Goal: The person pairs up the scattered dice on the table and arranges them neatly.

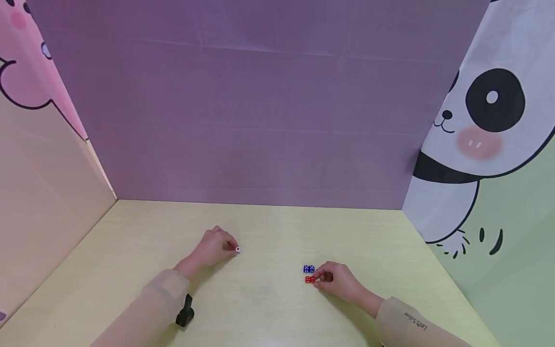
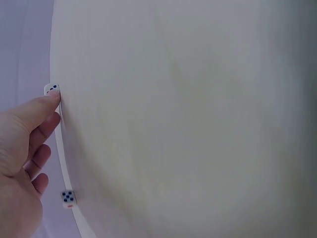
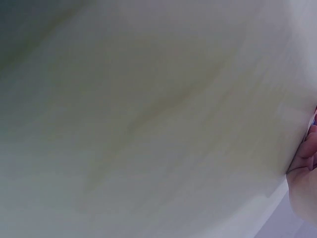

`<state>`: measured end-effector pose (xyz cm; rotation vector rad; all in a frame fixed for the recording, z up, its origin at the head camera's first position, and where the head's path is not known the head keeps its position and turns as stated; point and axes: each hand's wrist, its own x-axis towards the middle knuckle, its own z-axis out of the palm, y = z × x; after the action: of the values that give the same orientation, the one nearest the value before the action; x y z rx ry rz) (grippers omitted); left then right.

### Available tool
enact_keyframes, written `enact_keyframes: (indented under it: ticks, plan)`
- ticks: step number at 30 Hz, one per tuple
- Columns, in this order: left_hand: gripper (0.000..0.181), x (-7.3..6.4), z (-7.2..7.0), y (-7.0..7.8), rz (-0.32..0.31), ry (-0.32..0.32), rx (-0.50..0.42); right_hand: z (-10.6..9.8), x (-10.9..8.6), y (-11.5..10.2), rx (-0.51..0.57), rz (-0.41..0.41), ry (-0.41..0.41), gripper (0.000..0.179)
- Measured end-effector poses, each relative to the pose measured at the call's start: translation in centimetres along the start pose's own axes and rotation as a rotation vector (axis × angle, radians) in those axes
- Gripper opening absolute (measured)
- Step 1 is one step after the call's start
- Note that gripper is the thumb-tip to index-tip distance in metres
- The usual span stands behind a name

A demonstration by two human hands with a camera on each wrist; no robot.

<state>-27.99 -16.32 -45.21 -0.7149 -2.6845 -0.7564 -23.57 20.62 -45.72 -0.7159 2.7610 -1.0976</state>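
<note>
My left hand (image 1: 214, 246) pinches a white die (image 1: 238, 250) between thumb and fingertips. The left wrist view shows the dark pips of this white die (image 2: 51, 89) above the thumb, and a second white die (image 2: 68, 198) beyond the curled fingers. At right, my right hand (image 1: 340, 282) grips a red die (image 1: 312, 279) at its edge, side by side with another red die (image 1: 307, 279). Just behind the red pair sit two blue dice (image 1: 309, 269), close together. In the right wrist view only part of the right hand (image 3: 304, 163) shows, at the right edge.
Both hands work over a pale wooden table (image 1: 269, 308). A purple panel (image 1: 260, 106) stands along its back edge. On the left is a pink printed side panel (image 1: 39, 159), on the right one with a panda (image 1: 490, 144). A black strap piece (image 1: 185, 312) hangs at the left sleeve.
</note>
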Motion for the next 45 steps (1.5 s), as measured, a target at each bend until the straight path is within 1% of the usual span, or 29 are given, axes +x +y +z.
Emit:
enact_keyframes:
  ticks: [3, 4, 7, 12, 19, 23, 29, 36, 45]
  plan:
    - [0.010, 0.1, 0.2, 0.5, -0.044, -0.020, 0.012, 0.0, 0.0, -0.1, 0.005, 0.006, 0.001, 0.011]
    - [0.010, 0.1, 0.3, 0.7, -0.072, -0.036, 0.012, 0.0, 0.0, -0.1, 0.006, 0.009, 0.001, 0.011]
    - [0.009, 0.3, 0.5, 1.2, -0.124, -0.067, 0.023, 0.0, 0.0, 0.0, 0.002, 0.012, 0.005, 0.011]
    - [0.010, 0.1, 1.0, 2.1, -0.165, -0.070, -0.002, 0.1, 0.1, 0.2, -0.002, 0.017, 0.010, 0.011]
    - [0.010, -0.4, 1.6, 4.3, -0.203, -0.055, -0.033, 0.0, 0.1, 0.3, -0.012, 0.044, 0.012, 0.011]
    - [0.011, -0.7, 2.0, 5.4, -0.228, -0.053, -0.059, -0.2, 0.0, 0.3, -0.012, 0.025, 0.018, 0.012]
    - [0.011, -1.2, 2.5, 6.9, -0.244, -0.047, -0.086, -0.5, -0.4, 0.4, -0.006, 0.006, 0.014, 0.013]
    - [0.010, -1.8, 3.0, 8.2, -0.223, -0.061, -0.109, -0.7, -1.1, 0.0, -0.006, 0.014, -0.011, 0.011]
    - [0.008, -2.3, 3.4, 9.8, -0.207, -0.050, -0.109, -0.7, -1.5, -0.6, 0.014, 0.007, -0.070, 0.012]
